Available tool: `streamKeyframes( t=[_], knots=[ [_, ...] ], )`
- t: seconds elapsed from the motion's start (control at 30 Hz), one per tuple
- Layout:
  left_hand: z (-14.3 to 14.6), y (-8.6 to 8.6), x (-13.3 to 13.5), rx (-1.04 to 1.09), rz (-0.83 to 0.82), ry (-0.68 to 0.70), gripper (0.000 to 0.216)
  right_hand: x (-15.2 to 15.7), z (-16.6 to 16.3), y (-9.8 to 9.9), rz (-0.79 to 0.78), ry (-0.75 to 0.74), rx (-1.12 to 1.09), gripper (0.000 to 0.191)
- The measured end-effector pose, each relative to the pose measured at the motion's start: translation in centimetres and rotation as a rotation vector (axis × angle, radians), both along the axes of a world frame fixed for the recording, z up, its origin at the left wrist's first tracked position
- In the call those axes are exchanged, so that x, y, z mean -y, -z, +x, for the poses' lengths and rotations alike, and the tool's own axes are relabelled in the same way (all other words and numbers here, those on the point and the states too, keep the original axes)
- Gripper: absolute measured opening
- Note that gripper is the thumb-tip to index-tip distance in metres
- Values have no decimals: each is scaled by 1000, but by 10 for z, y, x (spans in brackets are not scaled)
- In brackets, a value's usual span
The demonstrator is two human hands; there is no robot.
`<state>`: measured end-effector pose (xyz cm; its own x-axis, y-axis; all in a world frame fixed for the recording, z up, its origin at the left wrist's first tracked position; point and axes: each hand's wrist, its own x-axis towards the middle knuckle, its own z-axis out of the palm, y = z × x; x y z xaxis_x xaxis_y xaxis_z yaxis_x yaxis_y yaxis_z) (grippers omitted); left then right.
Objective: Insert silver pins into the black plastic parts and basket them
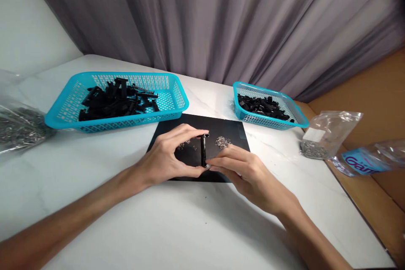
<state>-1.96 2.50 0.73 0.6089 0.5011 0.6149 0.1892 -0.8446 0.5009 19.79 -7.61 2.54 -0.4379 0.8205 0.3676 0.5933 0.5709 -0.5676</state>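
Bottle (373, 160) at the right edge, blue label (359, 162) with large dark letters, "Ga" legible, the rest hard to read. Just beside it, right bag (336, 133) of small metal bits (313, 150), bearing a white sticker (313, 134), any writing too small to read. White table (126, 228) with faint grey veins; on it, black mat (237, 131) bearing two small heaps (223, 142) of bits. Behind, grey-purple curtain (196, 21) in deep folds; pale wall (34, 21) at left, brown panel (354, 88) at right. Past the mat, left basket (136, 124) and right basket (268, 122), both blue, both with black pieces (109, 103) inside; left bag (23, 130) of bits at the far left. Over the mat, black part (203, 149) upright between thumb and fingers of left hand (166, 152), gripped end to end. Fingertips of right hand (249, 173) bunched against its lower end; whether closed on it or on something tiny, impossible to tell.
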Motion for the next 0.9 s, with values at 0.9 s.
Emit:
streamKeyframes(
  t=[0.9],
  knots=[
    [-84,-62,-156,-506,-133,-441,27,-86,140,12,395,857,186,39]
  ],
)
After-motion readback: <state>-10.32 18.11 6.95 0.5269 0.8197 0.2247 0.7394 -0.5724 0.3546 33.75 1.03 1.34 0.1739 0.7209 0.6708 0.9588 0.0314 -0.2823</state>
